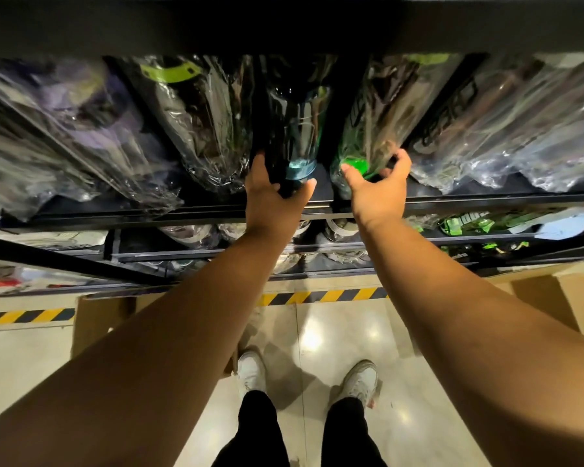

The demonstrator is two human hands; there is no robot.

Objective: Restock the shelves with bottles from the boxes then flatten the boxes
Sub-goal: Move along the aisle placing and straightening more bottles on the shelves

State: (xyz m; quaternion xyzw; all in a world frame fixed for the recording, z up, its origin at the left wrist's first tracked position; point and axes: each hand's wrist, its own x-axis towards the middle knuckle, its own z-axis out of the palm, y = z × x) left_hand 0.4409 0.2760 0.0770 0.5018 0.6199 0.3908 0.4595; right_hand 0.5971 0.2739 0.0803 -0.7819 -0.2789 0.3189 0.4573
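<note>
Both arms reach to a black shelf (351,201) filled with plastic-wrapped bottles. My left hand (273,200) grips the base of a dark bottle with a blue bottom (300,153), thumb on its right, fingers on its left. My right hand (380,187) curls its thumb and fingers around the end of a wrapped bottle with a green base (358,163) just to the right. Wrapped bottles lie in rows on either side (196,129). Brown cardboard boxes (95,325) sit on the floor below the shelves.
Lower shelves (317,254) hold more wrapped bottles. Yellow-black hazard tape (321,295) runs along the floor by the shelf foot. Another cardboard box (547,298) sits at the right. My white shoes (250,372) stand on the glossy beige floor.
</note>
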